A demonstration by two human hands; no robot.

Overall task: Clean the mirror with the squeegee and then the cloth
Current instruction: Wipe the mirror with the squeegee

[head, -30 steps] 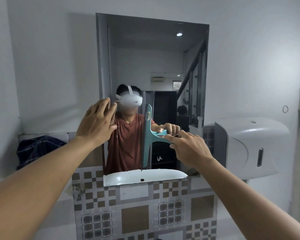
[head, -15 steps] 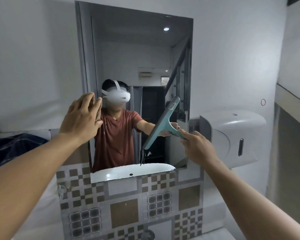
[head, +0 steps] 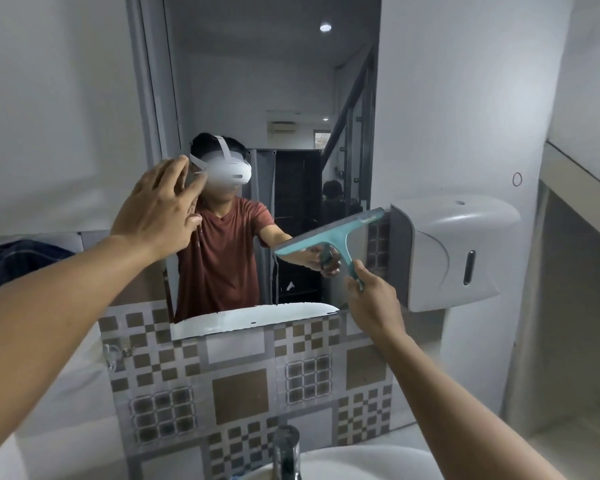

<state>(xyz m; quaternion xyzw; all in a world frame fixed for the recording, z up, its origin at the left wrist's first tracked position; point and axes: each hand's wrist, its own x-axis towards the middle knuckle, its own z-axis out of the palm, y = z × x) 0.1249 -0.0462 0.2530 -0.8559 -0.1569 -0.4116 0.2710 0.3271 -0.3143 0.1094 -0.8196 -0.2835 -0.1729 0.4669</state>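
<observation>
A tall wall mirror (head: 257, 81) hangs above a tiled backsplash. My right hand (head: 373, 299) grips the handle of a teal squeegee (head: 329, 233), whose blade lies tilted, close to horizontal, against the mirror's lower right part. My left hand (head: 160, 213) is raised with fingers spread, held flat at the mirror's left edge and holding nothing. A dark cloth (head: 18, 261) lies on the ledge at the far left.
A white paper dispenser (head: 454, 251) is mounted on the wall just right of the mirror, close to the squeegee's blade end. A chrome tap (head: 286, 452) and a white basin (head: 357, 462) sit below. A ledge (head: 582, 181) juts out at the right.
The squeegee has swung from upright at mid mirror to nearly horizontal at the lower right. My view shifted, so basin and tap now show. My left hand stays at the left edge.
</observation>
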